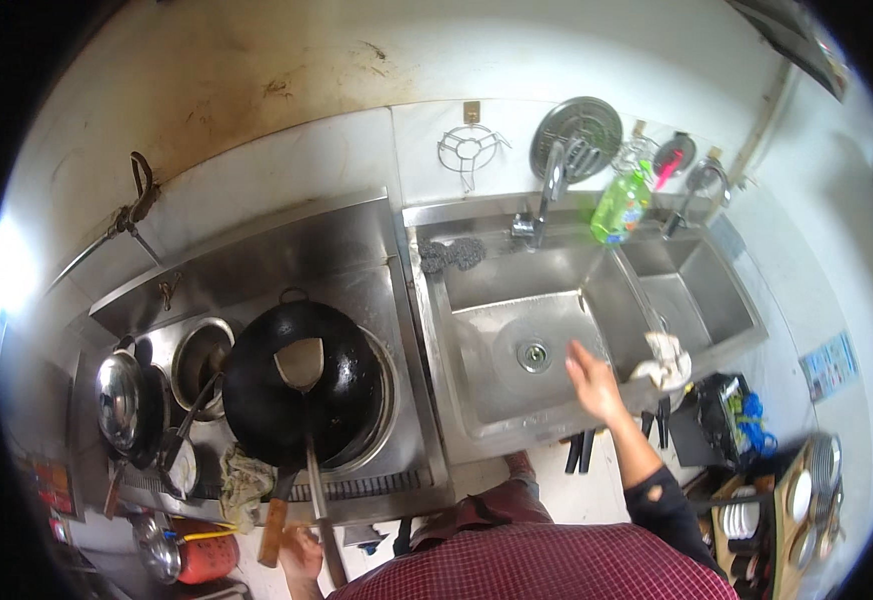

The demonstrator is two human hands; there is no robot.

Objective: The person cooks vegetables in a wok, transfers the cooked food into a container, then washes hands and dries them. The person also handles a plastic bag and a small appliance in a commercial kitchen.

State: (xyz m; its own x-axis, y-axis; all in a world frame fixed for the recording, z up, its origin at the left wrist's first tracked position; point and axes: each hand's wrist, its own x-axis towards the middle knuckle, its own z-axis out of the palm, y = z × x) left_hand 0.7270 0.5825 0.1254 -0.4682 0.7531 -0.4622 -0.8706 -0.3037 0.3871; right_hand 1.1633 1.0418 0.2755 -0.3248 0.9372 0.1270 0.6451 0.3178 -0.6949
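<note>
My right hand (591, 379) is over the front part of the large steel sink basin (496, 330), fingers extended and holding nothing. A crumpled white cloth (664, 361) lies on the sink's front rim to its right. Low in the view, my left hand (301, 553) is beside the wooden handle of a black wok (256, 405); whether it touches the handle or is closed on anything is unclear. A metal wok spatula (301, 363) rests in the wok, its long handle reaching past the stove's front edge next to that hand.
Pots and a steel lid (118, 401) crowd the stove's left side, near a rag (245, 484). Behind the sink are a faucet (551, 180), steel scourers (451, 255) and a green soap bottle (621, 206). A red gas cylinder (208, 555) and a dish rack (781, 525) stand below.
</note>
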